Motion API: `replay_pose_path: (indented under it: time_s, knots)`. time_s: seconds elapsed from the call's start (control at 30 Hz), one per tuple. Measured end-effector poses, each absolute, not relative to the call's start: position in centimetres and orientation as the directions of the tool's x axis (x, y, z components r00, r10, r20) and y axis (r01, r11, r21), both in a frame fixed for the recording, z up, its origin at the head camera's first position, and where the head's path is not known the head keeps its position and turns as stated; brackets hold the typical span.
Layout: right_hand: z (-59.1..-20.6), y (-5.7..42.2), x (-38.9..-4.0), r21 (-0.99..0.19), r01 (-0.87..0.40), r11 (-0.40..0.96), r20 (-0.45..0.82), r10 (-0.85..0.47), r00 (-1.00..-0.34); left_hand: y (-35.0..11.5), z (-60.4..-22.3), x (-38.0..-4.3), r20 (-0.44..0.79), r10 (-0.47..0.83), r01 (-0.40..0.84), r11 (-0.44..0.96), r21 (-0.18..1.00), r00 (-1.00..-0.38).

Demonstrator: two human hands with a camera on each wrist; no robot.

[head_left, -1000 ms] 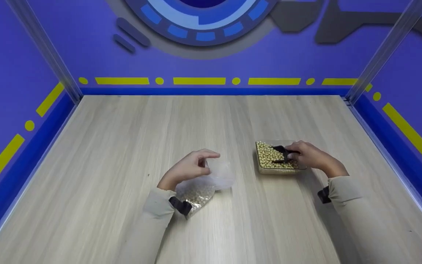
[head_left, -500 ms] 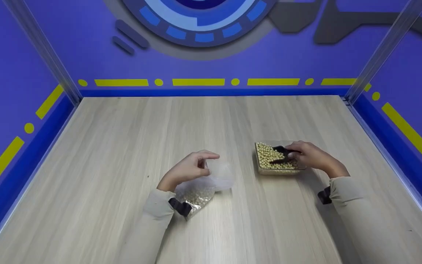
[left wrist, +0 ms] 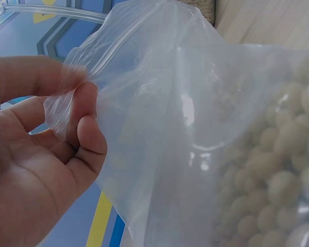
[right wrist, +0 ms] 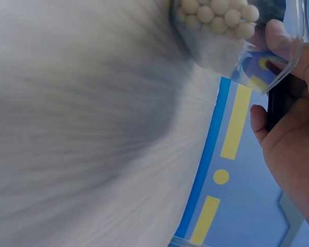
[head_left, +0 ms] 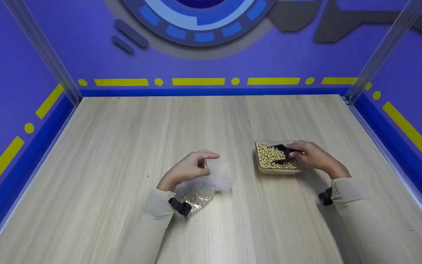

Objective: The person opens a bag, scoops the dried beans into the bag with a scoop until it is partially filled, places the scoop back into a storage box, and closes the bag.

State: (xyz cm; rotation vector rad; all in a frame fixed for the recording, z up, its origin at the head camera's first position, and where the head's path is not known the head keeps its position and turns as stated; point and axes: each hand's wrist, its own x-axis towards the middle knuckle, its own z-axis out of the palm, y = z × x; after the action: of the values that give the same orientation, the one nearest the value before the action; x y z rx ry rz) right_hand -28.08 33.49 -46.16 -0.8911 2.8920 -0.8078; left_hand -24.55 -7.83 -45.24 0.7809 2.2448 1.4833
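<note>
My left hand [head_left: 186, 169] pinches the mouth of a clear zip bag [left wrist: 144, 103]. Pale round beans [left wrist: 270, 175] that look like soybeans fill the lower part of this bag, which lies on the table under the wrist. To the right, my right hand [head_left: 316, 158] grips the handle of a black scoop [head_left: 281, 147]. The scoop's front is sunk among the yellowish beans [head_left: 267, 154] in a clear rectangular container [head_left: 277, 172]. In the right wrist view, the right fingers hold the dark handle [right wrist: 277, 105] beside the container wall.
A pale wood table [head_left: 130, 139] carries both bag and container, with a gap between them. Blue panels [head_left: 211, 66] with yellow marks close off the back and both sides. Black wrist cameras [head_left: 180, 206] sit at both cuffs.
The scoop has shifted and tilted slightly among the beans as the right hand moves a little. The left hand and the bag stay in place.
</note>
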Motion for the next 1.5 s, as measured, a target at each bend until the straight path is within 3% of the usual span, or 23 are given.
replay_pose_path:
  time_s: [0.47, 1.07, 1.5]
  knots:
    - [-45.7, 33.8, -27.9, -0.564, -0.405, 0.719, 0.036, -0.468, -0.883, -8.0, -45.1, -24.5, 0.019, 0.609, 0.259, 0.309, 0.915, -0.793]
    - [-46.0, 34.2, -28.1, -0.573, -0.407, 0.711, 0.062, -0.458, -0.887, -7.9, -45.2, -24.6, 0.031, 0.610, 0.259, 0.289, 0.922, -0.792]
    - [-45.9, 34.6, -27.8, -0.665, -0.298, 0.685, -0.025, -0.420, -0.907, -8.0, -44.9, -24.4, 0.020, 0.603, 0.276, 0.335, 0.901, -0.798]
